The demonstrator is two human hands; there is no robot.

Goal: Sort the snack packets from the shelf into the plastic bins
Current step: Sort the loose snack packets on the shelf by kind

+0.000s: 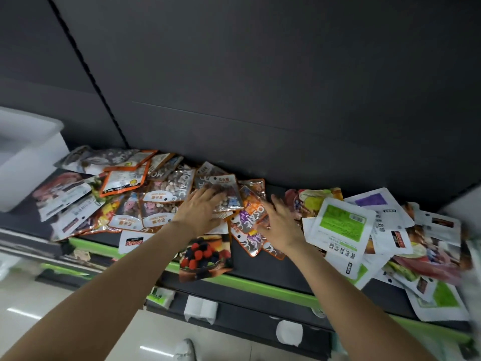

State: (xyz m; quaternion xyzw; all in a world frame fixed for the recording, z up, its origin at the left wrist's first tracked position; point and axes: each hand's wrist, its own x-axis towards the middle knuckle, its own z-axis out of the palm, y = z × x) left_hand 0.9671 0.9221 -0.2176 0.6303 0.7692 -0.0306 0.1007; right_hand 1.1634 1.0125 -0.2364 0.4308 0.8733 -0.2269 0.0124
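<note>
Several snack packets lie scattered along a dark shelf (pixel 263 261) with a green front edge. My left hand (pixel 200 209) rests flat, fingers spread, on an orange-edged candy packet (pixel 229 196) in the middle of the pile. My right hand (pixel 281 222) lies beside it, fingers extended over a purple and orange packet (pixel 247 220). A berry-print packet (pixel 205 254) hangs over the shelf edge under my left forearm. A white plastic bin (pixel 28 157) stands at the shelf's far left.
White and green packets (pixel 341 225) pile up on the right, orange-edged ones (pixel 125 178) on the left. A dark back panel rises behind the shelf. White price-tag holders (pixel 200 308) hang from a lower shelf. Pale floor lies below.
</note>
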